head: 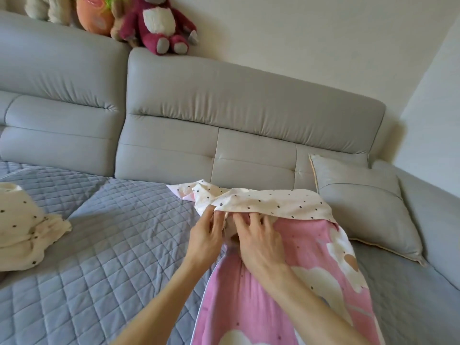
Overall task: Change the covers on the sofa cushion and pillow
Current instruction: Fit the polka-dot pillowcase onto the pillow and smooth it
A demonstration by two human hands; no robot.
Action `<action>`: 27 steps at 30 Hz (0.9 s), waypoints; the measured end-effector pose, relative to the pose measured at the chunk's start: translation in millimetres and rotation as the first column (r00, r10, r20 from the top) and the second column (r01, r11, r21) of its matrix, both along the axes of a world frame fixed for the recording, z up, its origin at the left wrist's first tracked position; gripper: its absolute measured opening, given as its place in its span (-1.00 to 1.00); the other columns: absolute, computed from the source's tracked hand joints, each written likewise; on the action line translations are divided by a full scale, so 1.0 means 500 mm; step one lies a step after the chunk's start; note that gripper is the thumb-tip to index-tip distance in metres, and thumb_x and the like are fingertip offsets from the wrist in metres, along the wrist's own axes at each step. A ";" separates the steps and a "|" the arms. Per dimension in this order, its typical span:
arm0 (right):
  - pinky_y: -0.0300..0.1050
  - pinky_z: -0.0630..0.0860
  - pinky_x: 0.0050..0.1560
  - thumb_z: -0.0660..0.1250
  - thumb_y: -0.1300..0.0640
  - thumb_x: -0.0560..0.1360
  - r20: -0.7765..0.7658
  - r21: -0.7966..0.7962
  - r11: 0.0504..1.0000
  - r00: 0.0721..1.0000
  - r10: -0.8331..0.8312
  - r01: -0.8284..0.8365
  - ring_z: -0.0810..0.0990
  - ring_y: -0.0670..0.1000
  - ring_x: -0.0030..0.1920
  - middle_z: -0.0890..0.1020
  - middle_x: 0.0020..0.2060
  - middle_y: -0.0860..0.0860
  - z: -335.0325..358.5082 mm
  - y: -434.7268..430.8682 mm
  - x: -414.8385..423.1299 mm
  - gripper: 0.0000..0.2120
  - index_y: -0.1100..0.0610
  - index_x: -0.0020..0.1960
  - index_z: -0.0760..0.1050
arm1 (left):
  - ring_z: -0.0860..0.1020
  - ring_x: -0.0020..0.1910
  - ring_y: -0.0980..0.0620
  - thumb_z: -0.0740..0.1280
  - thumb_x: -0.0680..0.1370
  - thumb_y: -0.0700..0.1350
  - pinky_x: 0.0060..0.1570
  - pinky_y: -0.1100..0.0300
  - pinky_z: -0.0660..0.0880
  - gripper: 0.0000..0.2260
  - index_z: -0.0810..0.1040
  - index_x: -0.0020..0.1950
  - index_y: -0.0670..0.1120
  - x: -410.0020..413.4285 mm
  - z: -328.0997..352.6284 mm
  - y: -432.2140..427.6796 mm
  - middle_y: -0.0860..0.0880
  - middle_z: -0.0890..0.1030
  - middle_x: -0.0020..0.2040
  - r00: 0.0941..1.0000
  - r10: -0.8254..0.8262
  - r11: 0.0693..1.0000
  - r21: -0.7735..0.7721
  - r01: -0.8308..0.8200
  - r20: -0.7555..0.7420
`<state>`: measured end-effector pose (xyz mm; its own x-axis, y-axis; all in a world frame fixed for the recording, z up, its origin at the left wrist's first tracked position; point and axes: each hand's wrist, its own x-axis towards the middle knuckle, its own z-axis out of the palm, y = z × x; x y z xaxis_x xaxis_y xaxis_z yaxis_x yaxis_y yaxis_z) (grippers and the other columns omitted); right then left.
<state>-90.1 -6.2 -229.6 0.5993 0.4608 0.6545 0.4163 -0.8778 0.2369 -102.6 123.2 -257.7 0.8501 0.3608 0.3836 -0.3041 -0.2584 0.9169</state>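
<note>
The pink cloud-print cover [311, 282] is lying on the quilted seat mat [99, 245] toward the sofa's right end, and its far end is being overlapped by a cream dotted fabric [273, 202]. That fabric's near edge is being pinched by the left hand [207, 235], fingers curled on it. The right hand [258, 242] is being rested on the pink cover with bent fingertips tucked under the fold; whether anything is being gripped there cannot be told. A grey pillow [361, 207] is being propped in the sofa's right corner, and a heaped dotted cover [25, 227] is lying at the mat's left edge.
</note>
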 end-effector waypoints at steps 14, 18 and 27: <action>-0.11 0.19 -0.47 0.18 0.24 0.53 -0.191 0.293 0.873 0.919 -0.346 0.390 0.56 0.06 -0.35 0.49 -0.28 0.00 -0.026 -0.098 0.075 -0.85 0.07 -0.04 0.21 | 0.35 -0.29 -0.04 0.24 0.54 0.16 -0.29 0.09 0.38 -0.73 0.23 -0.18 0.06 -0.149 0.006 -0.142 0.00 0.40 -0.36 0.945 -0.325 0.700 0.663 0.265 -0.036; -0.07 0.30 -0.24 0.21 0.23 0.53 -0.440 0.533 0.806 0.898 0.002 0.259 0.58 0.11 -0.12 0.60 -0.11 -0.01 -0.022 -0.103 0.081 -0.87 0.08 0.02 0.29 | 0.53 -0.22 -0.04 0.15 0.58 0.21 -0.21 0.08 0.46 -0.71 0.24 -0.18 0.03 -0.125 -0.030 -0.091 0.00 0.56 -0.28 0.954 -0.082 0.750 0.612 0.250 -0.288; -0.17 0.45 0.08 0.44 -0.15 0.46 -0.421 0.747 0.641 0.871 0.252 0.176 0.60 -0.11 0.05 0.67 -0.02 -0.18 0.023 -0.266 -0.002 -0.78 -0.03 -0.01 0.61 | 0.54 -0.28 -0.07 0.17 0.54 0.06 -0.31 0.08 0.43 -0.80 0.28 -0.21 0.00 -0.141 0.002 -0.026 0.04 0.51 -0.34 0.885 0.037 0.577 0.733 0.360 -0.464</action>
<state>-91.2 -139.2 -218.1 0.9029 -0.0283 0.4288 0.3172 -0.6295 -0.7094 -173.0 110.4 -256.6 0.9954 -0.0738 0.0611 -0.0924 -0.9086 0.4073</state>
